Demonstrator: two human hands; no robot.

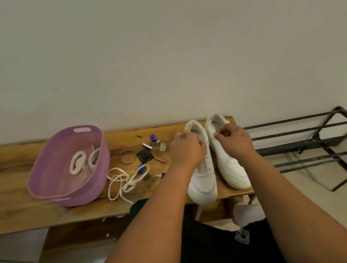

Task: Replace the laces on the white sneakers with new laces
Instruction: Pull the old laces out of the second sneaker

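Observation:
Two white sneakers stand side by side on the wooden bench (10,179), toes toward me. The left sneaker (202,176) shows bare eyelets along its opening. My left hand (186,149) grips it at the collar with curled fingers. My right hand (233,139) hovers over the right sneaker (230,163), fingers curled, thumb and forefinger pinching a small white bit that looks like a lace end (216,134). A loose white lace (122,181) lies tangled on the bench to the left of the sneakers. Two coiled laces (77,162) sit in the purple basket (42,175).
Small clutter lies between basket and sneakers: a metal ring (128,157), a dark square item (145,156), blue caps, a battery. A black metal shoe rack (313,142) stands to the right of the bench. The wall is close behind. My dark-clothed lap is below.

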